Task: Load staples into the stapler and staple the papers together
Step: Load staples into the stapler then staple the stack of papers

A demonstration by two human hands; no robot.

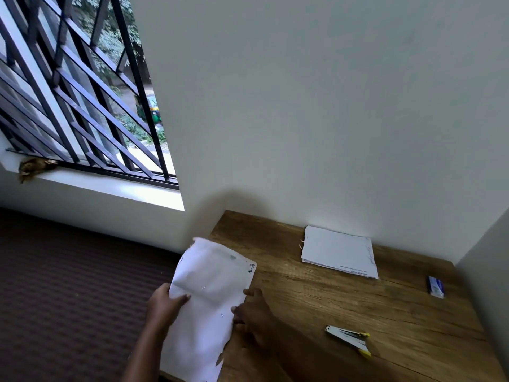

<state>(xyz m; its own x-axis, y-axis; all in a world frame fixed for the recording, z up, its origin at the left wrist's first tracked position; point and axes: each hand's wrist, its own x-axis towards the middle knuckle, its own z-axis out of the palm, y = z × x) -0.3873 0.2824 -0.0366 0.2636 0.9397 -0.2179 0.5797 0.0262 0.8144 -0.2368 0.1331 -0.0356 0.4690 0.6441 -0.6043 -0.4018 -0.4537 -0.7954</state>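
Observation:
Both my hands hold a set of white papers (209, 296) over the left edge of the wooden table (385, 321). My left hand (165, 301) grips the papers' left edge, thumb on top. My right hand (253, 312) holds their right edge. Small staples show on the top sheet. The stapler (349, 339), silver with yellow ends, lies on the table to the right of my right hand, untouched. A small blue and white staple box (436, 287) lies near the table's right edge. A second stack of white papers (338, 252) lies flat by the wall.
A white wall runs behind the table and another closes its right side. A barred window (77, 100) with a white sill is at the upper left. A dark patterned surface (68, 285) lies left of the table.

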